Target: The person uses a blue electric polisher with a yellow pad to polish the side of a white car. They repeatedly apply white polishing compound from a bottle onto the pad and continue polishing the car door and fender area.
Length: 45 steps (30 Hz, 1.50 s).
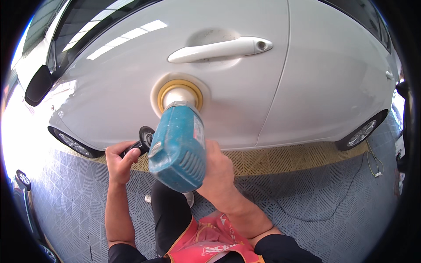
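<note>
A teal power polisher [177, 148] points away from me, its pale round polishing pad [154, 95] with a yellow backing ring against the white car door [115, 108]. The pad sits just below the white door handle [213, 50]. At the polisher's left side, my left hand [121, 161] is wrapped around the black side handle [133, 149]. My right hand [218, 167] grips the right side of the tool; the body hides most of those fingers and the grip under them.
A black side mirror [39, 85] sticks out at left. The rear door [322, 75] lies right of the door seam. A dark power cord [315, 219] trails over the grey slatted floor tiles [296, 194], near a yellow tile strip [260, 161]. Another car [28, 210] stands at lower left.
</note>
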Each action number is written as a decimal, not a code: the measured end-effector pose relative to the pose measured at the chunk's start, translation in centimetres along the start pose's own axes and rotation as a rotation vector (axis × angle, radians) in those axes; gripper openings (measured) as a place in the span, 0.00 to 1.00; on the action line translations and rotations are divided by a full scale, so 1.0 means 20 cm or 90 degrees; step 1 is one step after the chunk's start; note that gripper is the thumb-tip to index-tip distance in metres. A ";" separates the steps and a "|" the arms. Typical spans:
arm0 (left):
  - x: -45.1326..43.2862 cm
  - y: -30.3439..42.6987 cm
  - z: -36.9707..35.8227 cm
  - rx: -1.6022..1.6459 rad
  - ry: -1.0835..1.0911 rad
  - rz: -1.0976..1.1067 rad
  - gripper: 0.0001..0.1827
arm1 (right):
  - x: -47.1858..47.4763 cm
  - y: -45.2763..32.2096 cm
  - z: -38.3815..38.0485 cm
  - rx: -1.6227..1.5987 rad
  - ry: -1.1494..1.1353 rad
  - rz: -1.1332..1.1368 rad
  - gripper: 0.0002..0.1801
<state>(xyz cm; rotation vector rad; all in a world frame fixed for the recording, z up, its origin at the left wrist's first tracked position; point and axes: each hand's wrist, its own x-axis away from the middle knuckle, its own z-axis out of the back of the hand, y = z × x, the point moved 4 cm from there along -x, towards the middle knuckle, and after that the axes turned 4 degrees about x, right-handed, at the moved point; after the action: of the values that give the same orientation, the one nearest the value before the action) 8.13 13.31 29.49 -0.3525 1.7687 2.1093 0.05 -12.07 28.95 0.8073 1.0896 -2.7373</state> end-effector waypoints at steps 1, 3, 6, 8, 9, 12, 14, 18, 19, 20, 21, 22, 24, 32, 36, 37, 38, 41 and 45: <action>0.02 -0.02 0.03 0.009 0.014 -0.004 0.24 | 0.00 -0.02 -0.03 -0.009 -0.020 0.006 0.24; 0.06 -0.06 0.05 0.045 0.016 -0.001 0.25 | 0.01 -0.05 -0.04 -0.021 -0.024 -0.014 0.24; 0.08 -0.06 0.02 0.062 0.018 0.023 0.25 | 0.02 -0.07 0.02 -0.013 -0.031 -0.041 0.25; 0.05 -0.03 -0.02 0.058 0.019 0.031 0.24 | 0.02 -0.06 0.09 -0.005 -0.026 -0.056 0.26; 0.03 -0.01 -0.05 0.056 0.021 0.023 0.24 | 0.01 -0.07 0.12 0.003 -0.011 -0.035 0.26; -0.03 0.05 -0.11 0.088 0.005 0.022 0.24 | -0.03 -0.08 0.22 0.000 0.015 -0.016 0.27; -0.05 0.08 -0.12 0.098 0.003 0.007 0.23 | -0.05 -0.10 0.26 0.021 0.017 -0.003 0.26; -0.03 0.12 -0.02 0.093 0.042 0.008 0.22 | -0.13 -0.21 0.23 0.065 0.028 0.124 0.20; -0.03 0.12 0.02 0.084 0.055 0.019 0.22 | -0.15 -0.22 0.20 0.070 0.025 0.107 0.19; -0.03 0.13 0.06 0.108 0.072 0.019 0.22 | -0.17 -0.24 0.17 0.065 0.015 0.080 0.17; -0.03 0.13 0.09 0.131 0.088 0.020 0.22 | -0.19 -0.26 0.14 0.059 0.005 0.052 0.16; -0.03 0.14 0.11 0.150 0.093 0.006 0.21 | -0.21 -0.28 0.12 0.074 0.004 0.067 0.14; -0.03 0.16 0.11 0.160 0.086 0.006 0.20 | -0.22 -0.29 0.11 0.054 -0.022 0.049 0.15; 0.00 0.16 -0.16 0.160 0.031 0.073 0.18 | -0.13 -0.21 0.40 0.092 0.000 -0.010 0.17; 0.00 0.16 -0.12 0.148 0.022 0.051 0.18 | -0.14 -0.23 0.38 -0.013 0.029 0.033 0.17; 0.00 0.16 -0.08 0.136 0.045 0.040 0.18 | -0.16 -0.25 0.34 0.020 0.023 0.051 0.16; -0.01 0.15 -0.05 0.151 0.062 0.040 0.18 | -0.18 -0.25 0.30 0.047 0.010 0.050 0.16; -0.02 0.14 0.03 0.206 0.110 -0.014 0.17 | -0.22 -0.29 0.19 0.094 -0.008 0.045 0.14; 0.00 0.10 0.01 0.213 0.145 -0.036 0.18 | -0.23 -0.27 0.18 0.125 -0.036 0.054 0.15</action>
<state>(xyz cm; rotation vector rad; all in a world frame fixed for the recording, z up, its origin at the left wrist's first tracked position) 7.27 13.32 31.26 -0.5575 2.1695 1.7498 0.99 -10.84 36.80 0.7747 0.7668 -2.8080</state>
